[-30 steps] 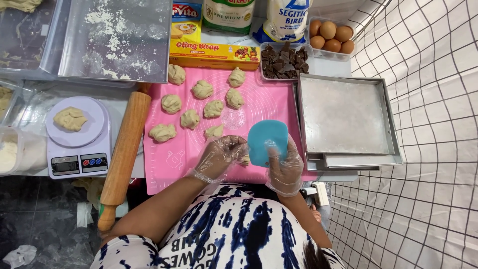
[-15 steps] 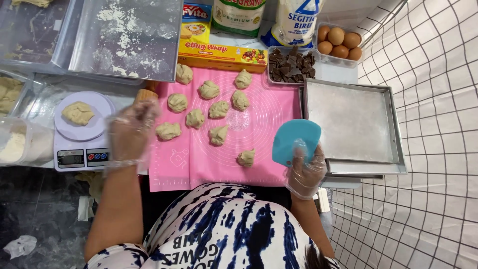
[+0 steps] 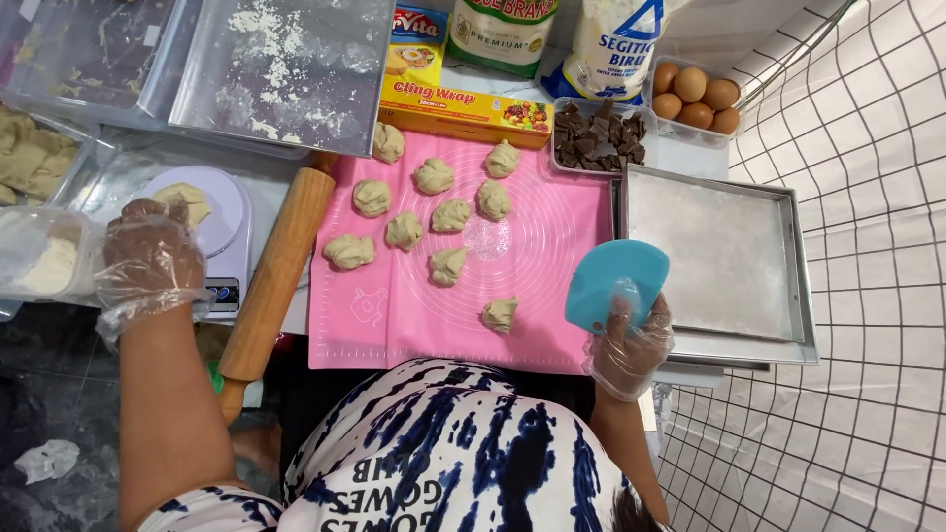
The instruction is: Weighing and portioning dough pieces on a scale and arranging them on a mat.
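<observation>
Blue plastic scraper [image 3: 616,284] sits gripped in your gloved right hand [image 3: 631,340] beside the pink mat [image 3: 552,246]; your left hand [image 3: 148,261], fingers curled, touches the dough [image 3: 189,202] on the scale [image 3: 222,236].

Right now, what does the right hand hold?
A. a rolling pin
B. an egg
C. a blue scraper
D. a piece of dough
C: the right hand grips the blue scraper at the mat's right edge, while the rolling pin lies untouched left of the mat.
</observation>
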